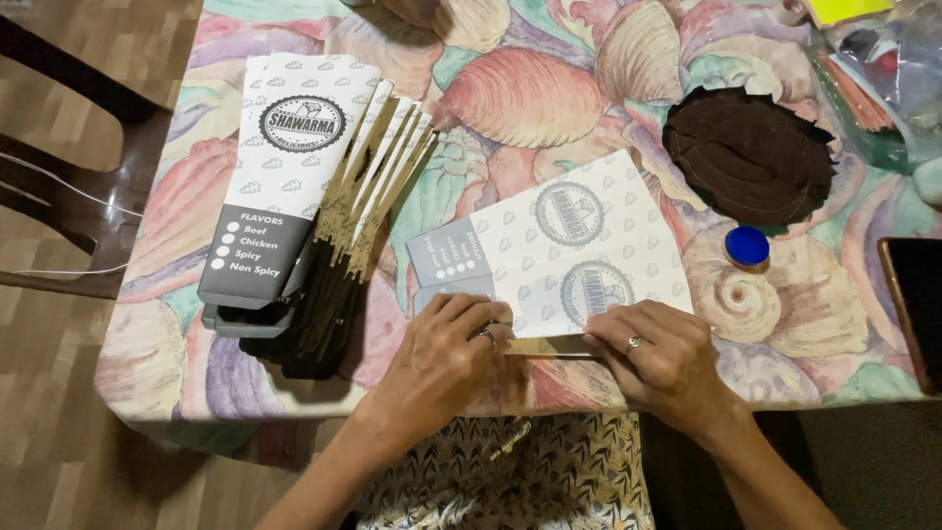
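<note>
A flat white and grey printed carton blank (559,255) lies on the table near its front edge. My left hand (442,353) presses down on the blank's lower left corner, fingers bent over its brown flap. My right hand (657,348) presses the lower right edge of the same blank, fingertips on the fold. To the left, a fanned stack of several identical flat cartons (304,206) rests on the table, apart from both hands.
The table wears a pastel shell-pattern cloth (549,88). A pile of dark brown ragged-edged pieces (751,152) and a blue bottle cap (748,245) lie at the right. A dark phone (917,304) sits at the right edge. A dark chair (78,167) stands left.
</note>
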